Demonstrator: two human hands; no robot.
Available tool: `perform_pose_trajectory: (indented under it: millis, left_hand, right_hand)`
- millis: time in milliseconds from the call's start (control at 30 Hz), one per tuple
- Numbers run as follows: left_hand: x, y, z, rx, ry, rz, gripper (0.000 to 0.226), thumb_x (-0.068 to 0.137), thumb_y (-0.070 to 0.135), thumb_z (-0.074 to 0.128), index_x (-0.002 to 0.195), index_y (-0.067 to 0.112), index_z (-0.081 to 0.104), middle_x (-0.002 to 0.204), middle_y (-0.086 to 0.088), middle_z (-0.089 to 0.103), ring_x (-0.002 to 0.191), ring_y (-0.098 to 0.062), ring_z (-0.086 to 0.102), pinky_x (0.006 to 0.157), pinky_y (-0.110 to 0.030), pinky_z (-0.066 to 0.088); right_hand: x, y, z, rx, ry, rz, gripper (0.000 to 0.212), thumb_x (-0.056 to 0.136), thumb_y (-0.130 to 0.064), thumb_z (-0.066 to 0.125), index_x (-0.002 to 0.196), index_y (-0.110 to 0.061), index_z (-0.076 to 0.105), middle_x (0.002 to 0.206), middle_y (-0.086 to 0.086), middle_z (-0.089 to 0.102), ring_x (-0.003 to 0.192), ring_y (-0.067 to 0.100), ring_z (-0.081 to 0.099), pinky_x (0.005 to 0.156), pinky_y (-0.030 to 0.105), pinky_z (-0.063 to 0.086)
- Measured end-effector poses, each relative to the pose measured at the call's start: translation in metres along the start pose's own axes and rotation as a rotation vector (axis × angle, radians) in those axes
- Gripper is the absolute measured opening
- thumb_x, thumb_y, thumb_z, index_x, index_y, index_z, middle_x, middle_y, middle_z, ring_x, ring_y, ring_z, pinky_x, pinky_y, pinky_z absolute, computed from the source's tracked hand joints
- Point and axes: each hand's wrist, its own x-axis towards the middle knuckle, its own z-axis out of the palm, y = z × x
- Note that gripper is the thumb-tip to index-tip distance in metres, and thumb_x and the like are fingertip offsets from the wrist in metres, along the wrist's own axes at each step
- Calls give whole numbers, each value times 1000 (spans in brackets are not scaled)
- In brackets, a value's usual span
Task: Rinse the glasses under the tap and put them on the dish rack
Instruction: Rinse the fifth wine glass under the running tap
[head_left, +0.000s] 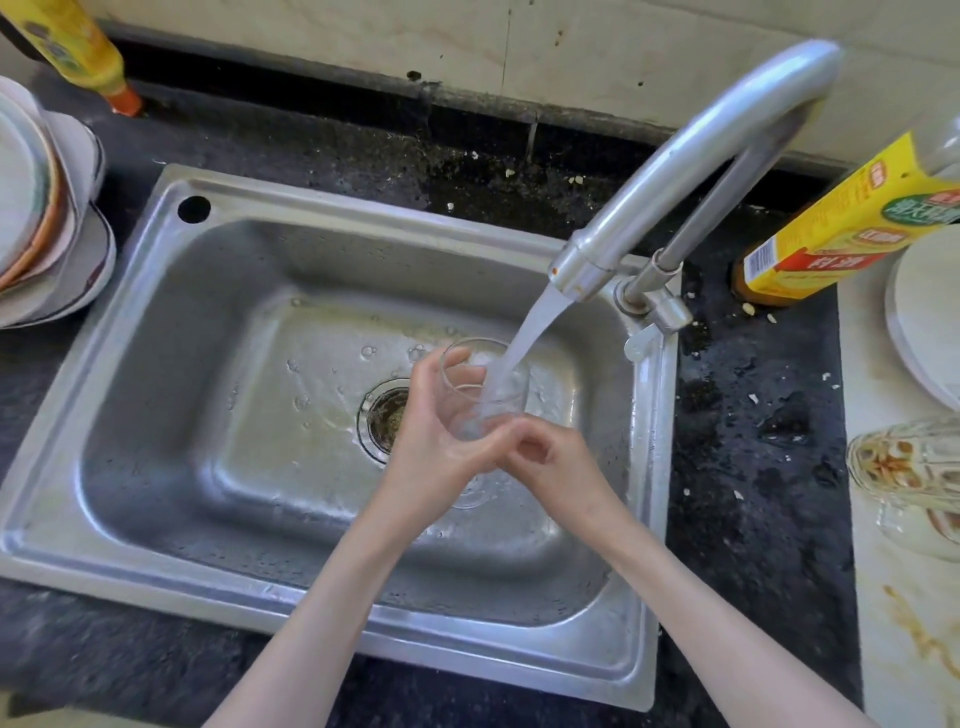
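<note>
1. The clear, straight-walled drinking glass sits over the steel sink, mouth up under the curved chrome tap's stream.
2. The left hand wraps its fingers around the wall; the right hand curls closed at the base.
3. Wet glass likely handles light, rigid, slippery and breakable, so a full grip round the wall suits best.

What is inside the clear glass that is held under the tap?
Running water pours into the clear drinking glass. Left hand fingers reach over its rim; the bottom is hidden behind both hands.
</note>
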Motion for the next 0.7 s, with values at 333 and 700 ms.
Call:
perform_pose_trajectory:
  millis: [333,700]
  left_hand:
    - [-4,7,-2,310,-36,152,83,59,49,72,129,19,40,123,2,46,117,-8,45,96,-13,37]
    - [-13,27,4,371,2,131,73,66,21,83,123,32,40,123,4,48,116,-6,46,103,-28,36]
  right_hand:
    - [-16,-13,-7,352,87,68,20,83,-7,62,102,-11,67,89,-8,72,81,0,66,75,15,50]
    - [9,-39,-75,1464,393,499,19,96,2,38,111,10,48,130,21,49,130,32,42,102,41,39]
